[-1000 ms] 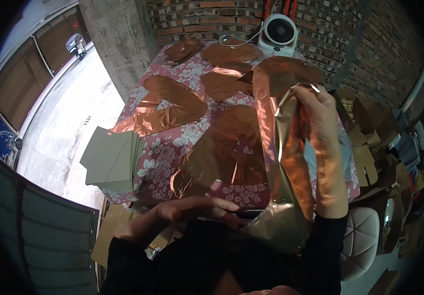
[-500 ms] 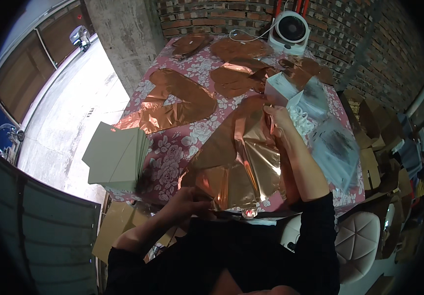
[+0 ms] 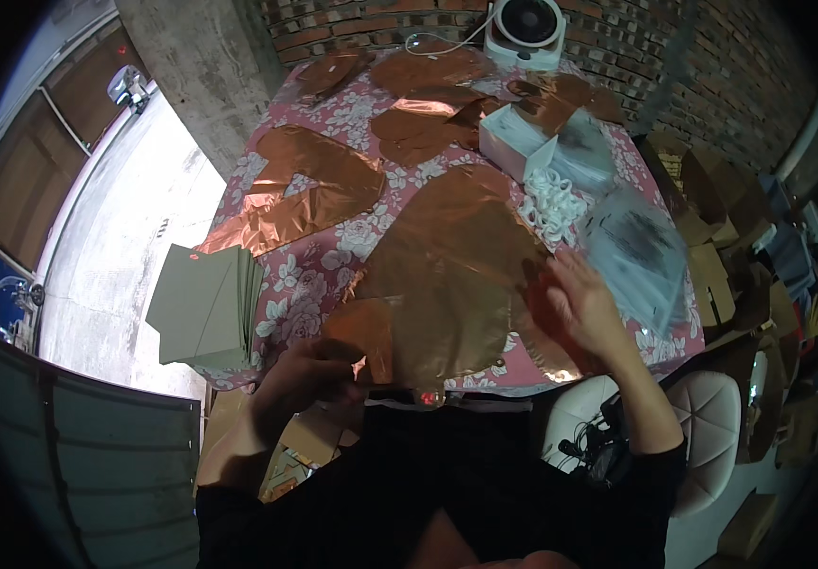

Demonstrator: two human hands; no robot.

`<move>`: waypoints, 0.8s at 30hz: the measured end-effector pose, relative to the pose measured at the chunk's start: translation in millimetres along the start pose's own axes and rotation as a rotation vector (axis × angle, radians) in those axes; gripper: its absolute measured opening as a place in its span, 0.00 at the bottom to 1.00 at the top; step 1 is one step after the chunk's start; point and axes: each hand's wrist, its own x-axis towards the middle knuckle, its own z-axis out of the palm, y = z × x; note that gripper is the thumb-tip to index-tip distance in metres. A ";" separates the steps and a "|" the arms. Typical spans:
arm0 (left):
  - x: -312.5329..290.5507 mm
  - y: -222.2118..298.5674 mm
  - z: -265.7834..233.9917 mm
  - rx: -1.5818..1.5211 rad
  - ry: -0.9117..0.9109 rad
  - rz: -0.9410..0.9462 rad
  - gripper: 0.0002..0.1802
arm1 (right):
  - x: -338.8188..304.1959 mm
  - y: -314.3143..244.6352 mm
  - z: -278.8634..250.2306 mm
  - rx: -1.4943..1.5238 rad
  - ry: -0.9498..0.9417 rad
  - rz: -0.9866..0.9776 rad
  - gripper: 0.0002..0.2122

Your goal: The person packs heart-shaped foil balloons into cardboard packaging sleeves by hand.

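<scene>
A large copper-coloured foil balloon (image 3: 442, 275), flat and uninflated, lies spread on the table in front of me. My left hand (image 3: 319, 370) is closed at its near left corner, where a brighter flap of foil turns up; part of the fingers is in shadow. Over the balloon's right edge, my right hand (image 3: 575, 303) is open with fingers apart, holding nothing. Left of the large piece rests another copper foil balloon (image 3: 328, 180), bent in shape. Several more flat foil pieces (image 3: 428, 128) lie toward the back.
A stack of grey-green cards (image 3: 200, 308) stands at the table's left edge. To the right are a white box (image 3: 518, 142), a heap of white ribbon (image 3: 553, 204) and clear plastic bags (image 3: 634, 261). A white fan (image 3: 524, 33) stands at the back; cardboard boxes (image 3: 707, 275) sit beyond the right edge.
My right hand has let go of the balloon's upper edge and come down toward me, opening. The foil now lies flatter. My left hand stays at the near left corner.
</scene>
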 end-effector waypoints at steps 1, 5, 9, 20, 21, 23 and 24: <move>1.1 -7.2 -5.7 0.005 -0.005 -0.005 0.18 | -13.5 -6.3 -0.8 -0.001 0.000 0.009 0.20; -4.2 -24.8 -14.4 -0.093 0.047 0.060 0.19 | -44.9 -24.4 12.6 -0.054 -0.171 -0.013 0.26; -3.9 -27.1 -16.7 -0.067 0.052 0.076 0.18 | -52.2 -32.5 14.6 -0.083 -0.170 -0.031 0.27; -6.2 0.7 -24.2 0.069 0.110 0.029 0.19 | -61.0 -45.0 11.7 -0.092 -0.160 -0.045 0.25; -5.1 1.6 -24.7 0.069 0.111 0.027 0.19 | -61.2 -45.6 11.4 -0.090 -0.156 -0.040 0.25; -3.6 4.2 -22.1 0.253 0.198 0.131 0.24 | -61.8 -45.8 12.1 -0.087 -0.154 -0.035 0.25; -9.2 7.1 -16.3 0.253 0.199 0.129 0.24 | -61.7 -45.0 12.7 -0.086 -0.148 -0.035 0.25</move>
